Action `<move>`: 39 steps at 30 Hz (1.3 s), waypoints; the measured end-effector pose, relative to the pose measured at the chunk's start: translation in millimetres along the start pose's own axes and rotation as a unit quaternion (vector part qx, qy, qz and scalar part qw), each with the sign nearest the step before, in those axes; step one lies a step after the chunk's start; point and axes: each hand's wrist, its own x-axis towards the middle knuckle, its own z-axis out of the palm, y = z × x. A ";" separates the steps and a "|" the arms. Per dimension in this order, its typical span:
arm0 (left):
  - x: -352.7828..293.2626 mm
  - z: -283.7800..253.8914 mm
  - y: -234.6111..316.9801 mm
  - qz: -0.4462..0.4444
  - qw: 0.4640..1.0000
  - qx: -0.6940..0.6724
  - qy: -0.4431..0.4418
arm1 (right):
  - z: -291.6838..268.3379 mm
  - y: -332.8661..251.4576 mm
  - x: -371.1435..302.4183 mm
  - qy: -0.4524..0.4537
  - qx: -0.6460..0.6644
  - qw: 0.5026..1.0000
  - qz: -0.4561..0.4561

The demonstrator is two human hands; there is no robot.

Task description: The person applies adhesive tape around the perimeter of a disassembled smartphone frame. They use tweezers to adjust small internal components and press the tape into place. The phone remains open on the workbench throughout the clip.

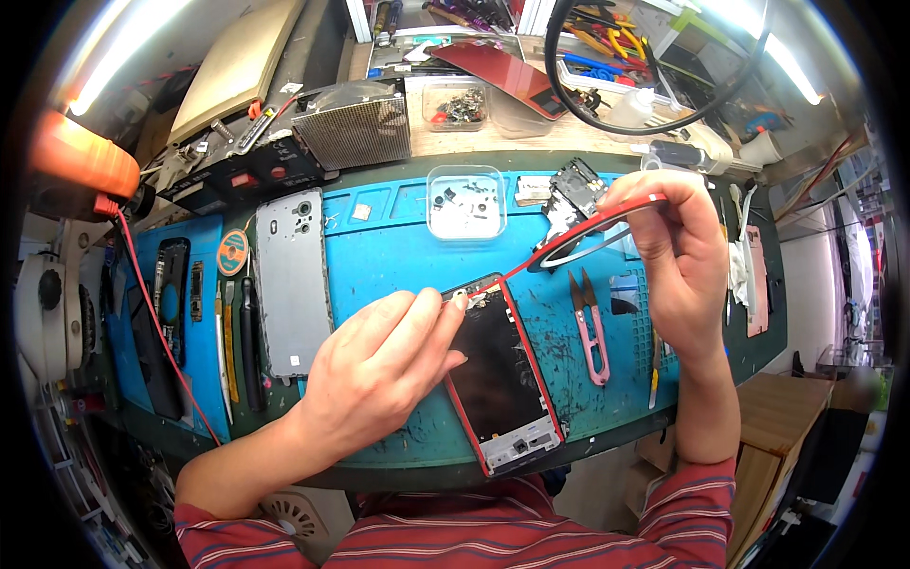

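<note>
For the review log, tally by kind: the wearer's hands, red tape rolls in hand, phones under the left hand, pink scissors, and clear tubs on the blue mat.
Hands: 2 (left hand, right hand)
Red tape roll: 1
Phone: 1
Pink scissors: 1
Clear tub: 1
Total: 6

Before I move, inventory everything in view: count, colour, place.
phone frame: 1, black with red edges, centre
tape roll: 1, red, raised right of centre
thread snips: 1, pink, right of centre
phone back cover: 1, grey, left of centre
work mats: 2, blue, centre and left
parts tub: 1, clear, mat's far side
round spool: 1, orange, left
slim tools: several, yellow and black, by spool
metal-parts tub: 1, clear, far shelf
glossy panel: 1, red, far shelf
ring: 1, black, top right
bottle: 1, white, top right
other tools: many, mixed colours, top right
left hand: 1, bare, at phone frame's far end
right hand: 1, bare, holding tape roll
</note>
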 end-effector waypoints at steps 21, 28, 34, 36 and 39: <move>1.5 -5.4 -10.3 -0.298 0.778 -0.535 0.145 | 18.2 -84.9 -7.5 -0.051 -0.434 0.896 -0.078; 3.8 -1.2 -7.7 -0.300 0.733 -0.592 0.146 | 33.3 -42.4 -94.2 -0.064 -0.582 0.810 0.012; -3.7 3.4 -6.2 -0.297 0.715 -0.608 0.177 | 40.3 -53.0 -87.8 0.020 -0.353 0.931 0.088; -4.6 4.0 -5.4 -0.294 0.720 -0.599 0.187 | 59.8 -60.2 -87.5 -0.009 -0.296 0.951 0.094; -5.0 6.1 -4.6 -0.301 0.728 -0.585 0.192 | 87.0 -61.8 -89.1 -0.023 -0.289 0.952 0.101</move>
